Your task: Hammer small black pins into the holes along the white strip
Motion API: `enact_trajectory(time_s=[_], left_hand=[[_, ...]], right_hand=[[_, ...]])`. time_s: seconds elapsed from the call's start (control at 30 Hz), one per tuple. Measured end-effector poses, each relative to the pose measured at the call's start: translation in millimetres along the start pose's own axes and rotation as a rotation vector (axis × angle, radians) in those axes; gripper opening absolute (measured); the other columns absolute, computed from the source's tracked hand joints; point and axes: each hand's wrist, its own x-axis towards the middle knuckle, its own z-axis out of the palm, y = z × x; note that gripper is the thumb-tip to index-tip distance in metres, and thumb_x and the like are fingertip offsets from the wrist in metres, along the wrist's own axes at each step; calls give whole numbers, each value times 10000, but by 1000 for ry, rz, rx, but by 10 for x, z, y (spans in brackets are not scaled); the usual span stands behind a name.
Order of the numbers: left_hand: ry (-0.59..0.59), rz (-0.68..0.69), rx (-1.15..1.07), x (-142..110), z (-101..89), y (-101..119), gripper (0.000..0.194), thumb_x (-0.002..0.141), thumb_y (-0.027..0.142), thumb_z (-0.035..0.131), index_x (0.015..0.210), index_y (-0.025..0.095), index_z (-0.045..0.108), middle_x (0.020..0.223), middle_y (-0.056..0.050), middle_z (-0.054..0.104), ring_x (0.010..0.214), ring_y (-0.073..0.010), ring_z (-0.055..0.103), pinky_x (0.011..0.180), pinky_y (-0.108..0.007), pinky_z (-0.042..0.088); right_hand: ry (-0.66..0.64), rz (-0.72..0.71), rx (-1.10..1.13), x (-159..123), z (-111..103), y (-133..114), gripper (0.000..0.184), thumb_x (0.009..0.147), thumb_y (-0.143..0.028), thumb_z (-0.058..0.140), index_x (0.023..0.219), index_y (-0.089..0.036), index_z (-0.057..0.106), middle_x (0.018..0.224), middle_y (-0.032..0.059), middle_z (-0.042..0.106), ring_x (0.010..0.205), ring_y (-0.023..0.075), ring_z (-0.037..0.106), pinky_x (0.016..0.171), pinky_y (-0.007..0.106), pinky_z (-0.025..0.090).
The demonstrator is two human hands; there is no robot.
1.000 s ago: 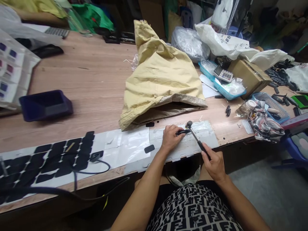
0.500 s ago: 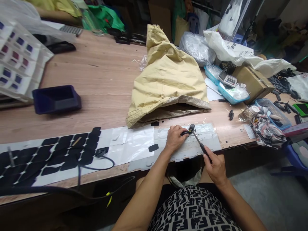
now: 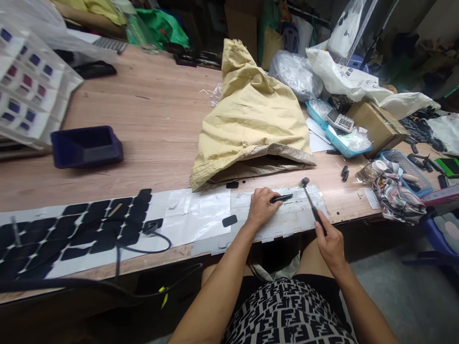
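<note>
My left hand (image 3: 261,206) is closed on a slim black piece (image 3: 285,197), whose kind I cannot make out. It pokes out to the right from between thumb and fingers, low over the pale, scuffed work sheet (image 3: 267,227). My right hand (image 3: 330,241) grips the black handle of a small hammer (image 3: 310,198). The hammer's dark head is up and to the right of the black piece, apart from it. A rounded black pad (image 3: 229,220) lies left of my left wrist.
A yellow sack (image 3: 256,114) lies with its mouth facing me. Rows of black pads (image 3: 98,207) and a dark cable (image 3: 161,234) are at left, near a dark blue bin (image 3: 87,147). Blue baskets (image 3: 349,149), a clear jar (image 3: 366,173) and bunched cloth (image 3: 398,200) stand at right.
The hammer's head has come off the black piece and moved right, with my right hand shifting right too. My left hand keeps its hold in nearly the same place.
</note>
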Motion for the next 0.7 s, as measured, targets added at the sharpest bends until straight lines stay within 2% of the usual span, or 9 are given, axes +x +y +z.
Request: enact_trajectory(time_s=[0.1,0.2,0.33,0.4,0.5,0.6,0.7], left_hand=[[3,3,2,-11,5,3,166,804,300,698,959,270,750,931,-42,653,981,-259,521,921,-422,425],[6,-1,6,0,15,2,152,803,296,700,946,270,747,936,-40,656,980,-257,523,919,-419,424],[-8,2,6,20,-26,35,141,800,296,706,933,266,741,941,-38,666,992,-258,528,928,-428,422],[-9,60,-34,-54,-94,104,143,809,300,696,943,260,731,935,-39,669,974,-248,545,922,-421,433],[-20,233,-143,-386,-221,267,155,853,313,650,976,243,712,916,-52,673,909,-224,579,845,-384,468],[-144,370,-217,-918,-251,384,166,897,326,602,1002,238,697,858,-50,679,797,-192,597,730,-336,478],[-311,336,-155,-1400,-111,328,198,932,337,544,1006,232,694,788,-39,664,717,-171,600,675,-309,466]], right_hand=[[18,93,-127,37,-3,176,421,975,-333,474,1343,-203,632,1235,77,700,1043,253,719,888,312,578],[26,94,-214,8,62,292,428,978,-314,460,1363,-205,613,1233,74,703,1006,242,731,843,291,575],[54,107,-267,-28,137,316,421,981,-325,471,1358,-211,623,1176,87,730,936,246,746,816,282,560],[46,138,-282,-29,145,312,421,978,-335,480,1351,-213,631,1093,96,759,866,249,754,782,281,557],[38,144,-297,-25,143,324,423,980,-343,479,1361,-228,624,1044,90,772,826,241,753,767,273,545],[45,132,-302,-28,148,345,420,981,-342,483,1364,-238,620,1033,77,776,821,225,749,778,260,531],[54,124,-310,-27,160,355,418,981,-340,480,1354,-225,629,1061,82,770,815,221,747,754,249,524]])
